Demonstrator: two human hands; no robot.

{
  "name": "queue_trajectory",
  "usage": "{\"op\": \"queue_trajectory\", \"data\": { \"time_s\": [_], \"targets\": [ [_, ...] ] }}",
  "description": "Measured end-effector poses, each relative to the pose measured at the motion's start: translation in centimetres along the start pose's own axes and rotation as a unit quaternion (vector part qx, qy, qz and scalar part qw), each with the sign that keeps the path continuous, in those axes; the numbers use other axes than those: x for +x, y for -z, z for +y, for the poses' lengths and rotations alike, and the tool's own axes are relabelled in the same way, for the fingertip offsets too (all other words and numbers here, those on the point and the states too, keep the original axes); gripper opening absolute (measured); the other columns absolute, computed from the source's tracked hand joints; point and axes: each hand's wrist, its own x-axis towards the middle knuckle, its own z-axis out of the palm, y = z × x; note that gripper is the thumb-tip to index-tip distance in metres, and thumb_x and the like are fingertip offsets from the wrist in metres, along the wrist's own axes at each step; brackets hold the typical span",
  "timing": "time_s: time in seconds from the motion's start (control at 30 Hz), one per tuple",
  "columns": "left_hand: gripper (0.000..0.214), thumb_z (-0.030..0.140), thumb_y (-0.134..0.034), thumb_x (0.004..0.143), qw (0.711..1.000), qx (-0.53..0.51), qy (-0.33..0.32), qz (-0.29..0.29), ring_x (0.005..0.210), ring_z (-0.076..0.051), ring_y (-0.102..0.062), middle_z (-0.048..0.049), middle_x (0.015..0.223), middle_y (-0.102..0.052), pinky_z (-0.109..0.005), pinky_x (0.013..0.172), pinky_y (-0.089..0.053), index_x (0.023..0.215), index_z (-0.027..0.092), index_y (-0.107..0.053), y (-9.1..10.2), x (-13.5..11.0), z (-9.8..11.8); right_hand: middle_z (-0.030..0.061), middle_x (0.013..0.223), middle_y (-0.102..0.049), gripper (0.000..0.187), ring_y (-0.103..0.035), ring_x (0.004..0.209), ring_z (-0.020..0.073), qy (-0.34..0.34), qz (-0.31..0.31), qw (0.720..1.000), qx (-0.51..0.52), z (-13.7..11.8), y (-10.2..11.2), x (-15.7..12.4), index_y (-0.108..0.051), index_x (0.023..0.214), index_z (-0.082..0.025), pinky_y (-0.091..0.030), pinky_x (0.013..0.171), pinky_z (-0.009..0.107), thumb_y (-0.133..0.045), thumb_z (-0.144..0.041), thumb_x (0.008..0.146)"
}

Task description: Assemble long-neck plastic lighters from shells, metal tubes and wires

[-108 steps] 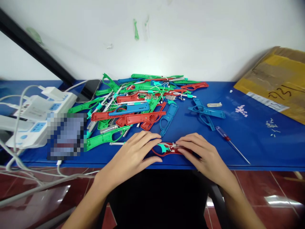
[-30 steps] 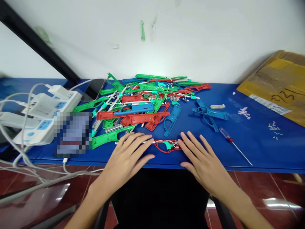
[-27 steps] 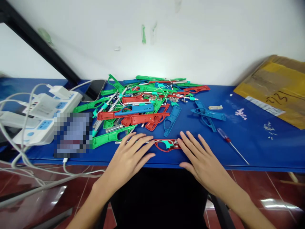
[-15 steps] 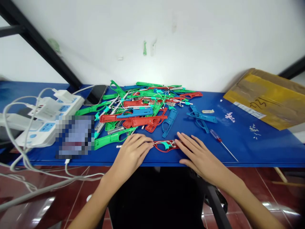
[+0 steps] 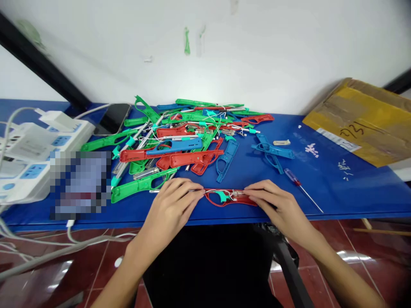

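A red plastic lighter shell (image 5: pixel 229 199) with a teal trigger, thin white wires and a metal tube lies near the front edge of the blue table (image 5: pixel 353 192). My left hand (image 5: pixel 168 203) has its fingers curled, the tips pinching the tube end at the shell's left. My right hand (image 5: pixel 278 203) is curled too, its fingertips gripping the shell's right end. Both wrists hang over the table's front edge.
A pile of green, red and blue shells (image 5: pixel 189 137) with metal tubes fills the table behind. Two blue shells (image 5: pixel 272 152) and a red-handled screwdriver (image 5: pixel 302 189) lie right. White power strips (image 5: pixel 35 145), a phone (image 5: pixel 112 119), small white parts (image 5: pixel 311 149) and a cardboard box (image 5: pixel 362 119) surround them.
A second ago both hands lay flat with fingers spread beside the red shell. Now the fingers have curled in and closed on its two ends. The view has shifted slightly.
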Motion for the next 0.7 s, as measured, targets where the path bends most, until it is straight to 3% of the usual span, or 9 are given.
{"op": "queue_trajectory", "data": {
  "time_s": [0.17, 0.3, 0.43, 0.57, 0.7],
  "targets": [
    [0.017, 0.009, -0.067, 0.107, 1.000, -0.016, 0.006, -0.004, 0.107, -0.021, -0.067, -0.0028, 0.118, -0.081, -0.040, 0.097, -0.048, 0.119, 0.021, -0.073, 0.0, 0.1, -0.1, 0.0047, 0.113, -0.080, 0.026, -0.074, 0.102, 0.0193, 0.016, -0.072, 0.996, 0.044, 0.2, 1.4, 1.8, -0.081, 0.122, -0.028, -0.063, 0.087, 0.033, -0.062, -0.014, 0.109],
    [0.015, 0.012, -0.067, 0.108, 1.000, -0.015, 0.004, -0.001, 0.105, -0.021, -0.068, -0.0023, 0.116, -0.082, -0.040, 0.095, -0.047, 0.117, 0.022, -0.073, 0.1, 0.2, -0.1, 0.0045, 0.107, -0.080, 0.025, -0.074, 0.098, 0.0188, 0.018, -0.087, 0.995, 0.035, 0.1, 1.6, 2.4, -0.082, 0.121, -0.026, -0.062, 0.086, 0.032, -0.062, -0.016, 0.110],
    [0.014, 0.012, -0.067, 0.108, 1.000, -0.019, 0.004, 0.001, 0.103, -0.022, -0.068, -0.0026, 0.114, -0.081, -0.040, 0.094, -0.048, 0.115, 0.022, -0.073, 0.1, 0.2, -0.1, 0.0057, 0.115, -0.078, 0.024, -0.075, 0.106, 0.0179, 0.019, -0.097, 0.995, 0.027, 0.5, 1.8, 2.2, -0.080, 0.128, -0.024, -0.064, 0.093, 0.032, -0.066, -0.019, 0.109],
    [0.014, 0.013, -0.066, 0.109, 1.000, -0.022, 0.001, 0.001, 0.103, -0.022, -0.068, -0.0030, 0.115, -0.081, -0.041, 0.096, -0.048, 0.116, 0.022, -0.074, 0.2, 0.2, 0.0, 0.0092, 0.126, -0.077, 0.024, -0.075, 0.113, 0.0195, 0.075, -0.082, 0.994, 0.003, 0.7, 2.1, 1.4, -0.077, 0.131, -0.022, -0.065, 0.096, 0.035, -0.063, -0.021, 0.110],
    [0.013, 0.014, -0.065, 0.109, 1.000, -0.024, 0.002, 0.007, 0.102, -0.022, -0.068, -0.0029, 0.114, -0.081, -0.040, 0.095, -0.048, 0.114, 0.022, -0.074, 0.2, 0.2, 0.0, 0.0114, 0.126, -0.079, 0.024, -0.075, 0.113, 0.0239, 0.139, -0.032, 0.985, -0.092, 0.2, 1.9, 0.4, -0.075, 0.131, -0.019, -0.066, 0.097, 0.042, -0.063, -0.017, 0.110]
  ]
}}
